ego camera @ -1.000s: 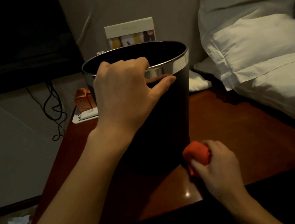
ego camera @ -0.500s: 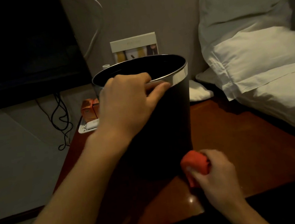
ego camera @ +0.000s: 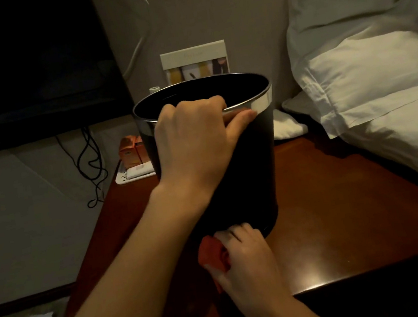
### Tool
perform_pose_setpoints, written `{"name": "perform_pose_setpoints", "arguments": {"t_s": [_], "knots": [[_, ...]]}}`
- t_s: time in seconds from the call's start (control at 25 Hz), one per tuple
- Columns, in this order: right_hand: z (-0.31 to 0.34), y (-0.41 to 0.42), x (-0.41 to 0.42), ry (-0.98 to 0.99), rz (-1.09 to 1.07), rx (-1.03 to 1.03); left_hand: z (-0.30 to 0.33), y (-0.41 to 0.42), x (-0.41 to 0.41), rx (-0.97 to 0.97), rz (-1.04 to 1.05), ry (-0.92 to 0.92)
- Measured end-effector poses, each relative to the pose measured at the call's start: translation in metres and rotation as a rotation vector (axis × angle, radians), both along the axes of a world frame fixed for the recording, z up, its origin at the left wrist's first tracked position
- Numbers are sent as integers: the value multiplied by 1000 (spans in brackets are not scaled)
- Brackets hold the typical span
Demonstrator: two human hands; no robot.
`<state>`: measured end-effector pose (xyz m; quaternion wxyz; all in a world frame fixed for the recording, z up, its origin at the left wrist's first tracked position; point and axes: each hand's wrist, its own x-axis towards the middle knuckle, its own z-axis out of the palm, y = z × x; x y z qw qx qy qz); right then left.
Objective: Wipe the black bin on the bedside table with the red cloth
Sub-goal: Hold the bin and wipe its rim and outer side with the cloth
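Note:
A round black bin (ego camera: pixel 255 168) with a shiny silver rim stands upright on the reddish-brown bedside table (ego camera: pixel 345 219). My left hand (ego camera: pixel 195 144) grips the near rim, fingers hooked inside and thumb along the silver band. My right hand (ego camera: pixel 246 260) holds a bunched red cloth (ego camera: pixel 212 253) pressed against the bin's lower front wall, close to the base. My left forearm hides part of the bin's front.
White pillows (ego camera: pixel 369 87) overhang the table's right side. Behind the bin sit a white tray (ego camera: pixel 134 172) with orange packets (ego camera: pixel 131 151) and an upright card (ego camera: pixel 194 61). Black cables (ego camera: pixel 90 161) hang at the left under a dark screen (ego camera: pixel 25 63).
My right hand has slid the red cloth leftward along the bin's base, from its right front to its middle front. My left hand keeps its grip on the rim.

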<state>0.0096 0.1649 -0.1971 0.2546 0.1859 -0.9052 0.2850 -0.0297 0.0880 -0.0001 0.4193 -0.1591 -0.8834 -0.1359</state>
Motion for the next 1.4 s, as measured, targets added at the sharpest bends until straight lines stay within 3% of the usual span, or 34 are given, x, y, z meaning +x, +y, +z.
{"name": "perform_pose_setpoints", "arguments": {"t_s": [0.4,0.52,0.64,0.84,1.04,1.24,1.4], "knots": [[0,76,-7,-175,-246,-300,-8,1,-9,8,-33,111],[4,74,-6,-229,-111,-365,-7,-1,-9,-8,-64,136],[3,72,-10,-340,-9,-239,-5,-24,-10,-28,-120,70],[11,100,-29,-241,-332,-284,-3,-86,-13,-36,-227,21],[20,89,-11,-376,-48,-553,-1,-132,-14,-100,-153,-2],[23,117,-12,-363,-115,-584,-11,-135,8,-45,-33,11],[23,123,-11,-371,-111,-597,-29,-85,18,-168,-96,153]]}}
